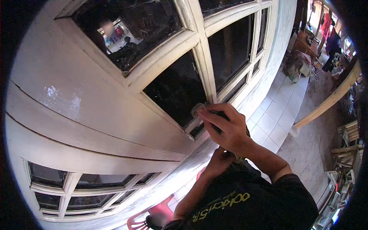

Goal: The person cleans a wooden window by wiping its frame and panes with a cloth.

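Note:
My right hand (226,124) pinches a crumpled grey rag (198,110) between thumb and fingers. The rag is against the lower corner of a dark glass pane (178,90), beside the white window frame (205,69). Below it, close to my chest, my left hand (218,164) is closed. A greyish-brown bit of material (239,158) shows beside its fingers, but what they hold is partly hidden by my right forearm and the dark shirt.
A second white-framed window (71,184) is at lower left. A red plastic chair (159,209) stands at the bottom. White floor tiles (270,122) run along the wall. To the right are a slanted wooden post (329,99), stacked wood (350,149) and hanging clothes (327,25).

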A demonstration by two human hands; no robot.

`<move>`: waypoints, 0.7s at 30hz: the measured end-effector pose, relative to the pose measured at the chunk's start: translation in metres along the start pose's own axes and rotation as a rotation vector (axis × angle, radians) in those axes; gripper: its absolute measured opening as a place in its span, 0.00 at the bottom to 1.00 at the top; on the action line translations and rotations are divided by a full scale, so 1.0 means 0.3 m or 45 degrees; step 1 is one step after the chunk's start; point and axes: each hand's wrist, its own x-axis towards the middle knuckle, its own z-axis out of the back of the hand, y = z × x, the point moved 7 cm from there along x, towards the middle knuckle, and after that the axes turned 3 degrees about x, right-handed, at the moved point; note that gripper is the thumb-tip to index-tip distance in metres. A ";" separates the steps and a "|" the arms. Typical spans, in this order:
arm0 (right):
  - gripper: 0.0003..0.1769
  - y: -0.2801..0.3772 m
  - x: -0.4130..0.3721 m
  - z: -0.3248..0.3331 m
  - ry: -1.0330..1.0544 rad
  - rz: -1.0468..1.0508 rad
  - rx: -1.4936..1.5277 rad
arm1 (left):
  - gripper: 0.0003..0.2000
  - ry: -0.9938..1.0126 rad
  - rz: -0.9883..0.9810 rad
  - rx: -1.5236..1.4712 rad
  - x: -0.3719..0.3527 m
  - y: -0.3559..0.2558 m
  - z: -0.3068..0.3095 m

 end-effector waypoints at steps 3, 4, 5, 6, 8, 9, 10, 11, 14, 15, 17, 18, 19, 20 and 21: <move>0.20 0.001 0.034 0.004 -0.115 0.083 0.023 | 0.24 0.048 -0.029 0.002 0.023 -0.027 0.010; 0.20 0.010 0.055 0.014 -0.156 0.115 0.034 | 0.23 0.034 -0.013 0.101 0.029 -0.043 0.018; 0.20 0.021 0.079 0.025 -0.194 0.147 0.046 | 0.22 0.020 0.003 0.197 0.035 -0.070 0.029; 0.20 0.031 0.111 0.037 -0.223 0.145 0.046 | 0.22 0.006 0.019 0.293 0.040 -0.100 0.041; 0.20 0.063 0.196 0.069 -0.274 0.137 0.047 | 0.20 0.018 -0.214 0.252 0.040 -0.188 0.057; 0.20 0.093 0.249 0.097 -0.375 0.197 0.042 | 0.19 0.027 -0.290 0.188 0.030 -0.223 0.062; 0.19 0.120 0.292 0.126 -0.477 0.264 0.034 | 0.18 0.039 -0.365 0.125 0.019 -0.258 0.067; 0.19 0.130 0.315 0.139 -0.473 0.248 0.037 | 0.18 0.051 -0.408 0.022 0.009 -0.292 0.074; 0.19 0.125 0.330 0.139 -0.445 0.171 0.035 | 0.17 0.064 -0.414 -0.089 0.000 -0.328 0.064; 0.19 0.119 0.311 0.132 -0.428 0.121 0.026 | 0.17 0.063 -0.388 -0.078 -0.004 -0.303 0.061; 0.18 0.100 0.267 0.116 -0.371 -0.026 0.015 | 0.17 0.068 -0.333 -0.105 -0.008 -0.231 0.060; 0.18 0.085 0.228 0.106 -0.324 -0.122 0.015 | 0.17 0.072 -0.304 -0.148 -0.011 -0.164 0.057; 0.18 0.065 0.195 0.091 -0.277 -0.217 0.015 | 0.18 0.075 -0.277 -0.192 -0.013 -0.130 0.051; 0.17 0.053 0.168 0.079 -0.299 -0.216 0.028 | 0.17 0.053 -0.276 -0.118 -0.016 -0.121 0.048; 0.17 0.044 0.152 0.067 -0.323 -0.218 0.041 | 0.17 0.031 -0.275 -0.043 -0.019 -0.122 0.046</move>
